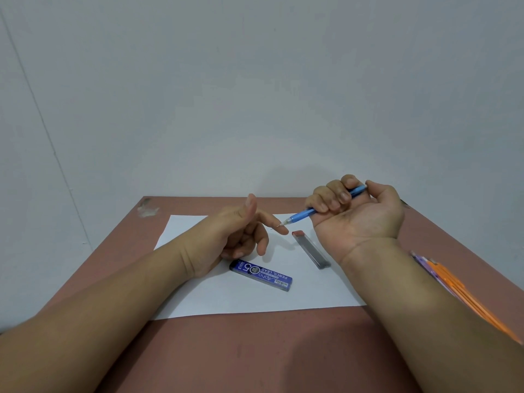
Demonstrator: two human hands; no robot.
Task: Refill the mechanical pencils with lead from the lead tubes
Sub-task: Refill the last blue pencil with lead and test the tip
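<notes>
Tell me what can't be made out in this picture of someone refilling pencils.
- Head view: the blue pencil's rear half is wrapped by the right hand.
- Lead at its tip, by the left hand's fingertip, is too thin to confirm.
- The orange pencils are partly hidden behind the right forearm.
- The clear lead tube's contents are too small to count.

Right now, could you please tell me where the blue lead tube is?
The blue lead tube lies on the white paper, just in front of the left hand and left of the clear lead tube.
</notes>
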